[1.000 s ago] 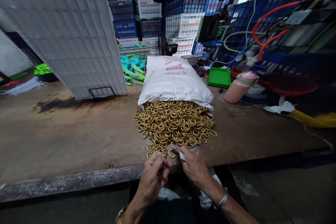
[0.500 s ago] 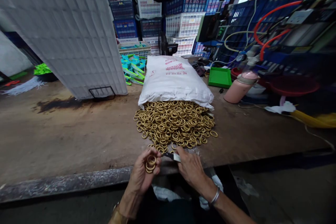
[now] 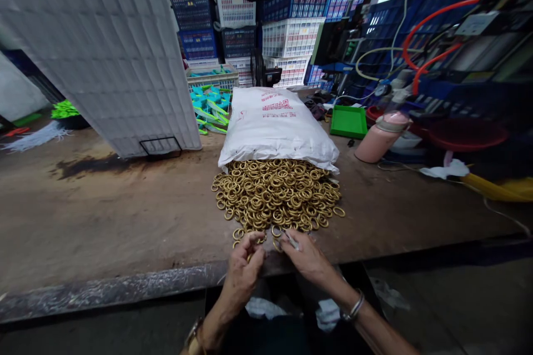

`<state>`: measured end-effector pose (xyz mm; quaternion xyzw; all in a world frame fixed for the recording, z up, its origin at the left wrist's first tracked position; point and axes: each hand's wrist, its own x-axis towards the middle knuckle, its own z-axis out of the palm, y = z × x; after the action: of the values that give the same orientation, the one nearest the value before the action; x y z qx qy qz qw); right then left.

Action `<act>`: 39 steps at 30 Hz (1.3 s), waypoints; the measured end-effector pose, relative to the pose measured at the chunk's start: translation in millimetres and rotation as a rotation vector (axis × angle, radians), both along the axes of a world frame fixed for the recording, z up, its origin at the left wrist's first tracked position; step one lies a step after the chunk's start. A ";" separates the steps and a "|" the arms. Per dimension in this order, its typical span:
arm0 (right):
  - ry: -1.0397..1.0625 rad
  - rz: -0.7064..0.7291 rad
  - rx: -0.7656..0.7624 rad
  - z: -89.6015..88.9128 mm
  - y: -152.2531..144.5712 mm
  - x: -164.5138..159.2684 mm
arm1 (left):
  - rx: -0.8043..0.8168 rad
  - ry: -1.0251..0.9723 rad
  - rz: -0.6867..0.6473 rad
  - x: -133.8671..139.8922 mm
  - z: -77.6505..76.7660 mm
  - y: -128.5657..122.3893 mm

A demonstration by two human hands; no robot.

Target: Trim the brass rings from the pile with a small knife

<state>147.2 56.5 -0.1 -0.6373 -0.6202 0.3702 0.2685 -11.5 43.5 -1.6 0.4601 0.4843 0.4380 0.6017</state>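
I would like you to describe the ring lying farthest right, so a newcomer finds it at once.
On the brown table, find the white sack with red printing. Gold-coloured rings lie heaped at its near end; follow that heap to its right edge. The ring you want lies there on the tabletop, farther right than all others, while most neighbours overlap.

Left side, a tall white panel (image 3: 116, 61) stands on the counter (image 3: 104, 205); far back, blue crates (image 3: 194, 11) and white crates (image 3: 293, 37) pile high; to the right, a pink bottle (image 3: 376, 140) just beside a green tray (image 3: 348, 122)!
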 end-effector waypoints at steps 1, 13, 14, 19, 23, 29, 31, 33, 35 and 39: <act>0.100 0.009 -0.025 1.7 -0.5 -0.5 | 0.078 0.045 -0.026 1.5 0.1 0.3; 0.553 -0.028 -0.313 7.3 -11.7 -8.5 | 0.234 0.096 -0.053 4.4 3.4 3.8; 0.520 -0.032 -0.270 6.9 -11.6 -8.2 | 0.241 0.108 -0.041 4.3 4.2 3.6; 0.384 0.042 -0.097 1.5 -9.6 -8.9 | 0.200 0.115 -0.080 7.5 10.1 0.7; 0.387 0.024 -0.077 2.4 -8.5 -12.6 | 0.018 -0.040 -0.170 9.5 8.0 -0.6; 0.380 0.045 -0.034 8.7 -9.4 -15.2 | -0.173 -0.166 -0.214 9.8 7.7 -1.6; 0.368 0.031 -0.034 8.3 -9.3 -13.1 | -0.186 -0.191 -0.199 10.6 9.2 -2.6; 0.290 -0.012 -0.013 6.1 -9.5 -9.8 | -0.197 -0.205 -0.174 11.3 9.8 -3.5; 0.157 -0.030 0.030 2.7 -10.8 -6.5 | -0.189 -0.209 -0.152 12.0 9.1 -3.9; -0.086 0.114 0.121 -2.7 -16.7 -4.8 | -0.151 -0.193 -0.126 13.3 6.0 -3.0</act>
<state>142.4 39.8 -2.9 -0.5989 -0.6876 0.3191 0.2582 1.8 40.5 4.3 0.3986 0.4261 0.4039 0.7046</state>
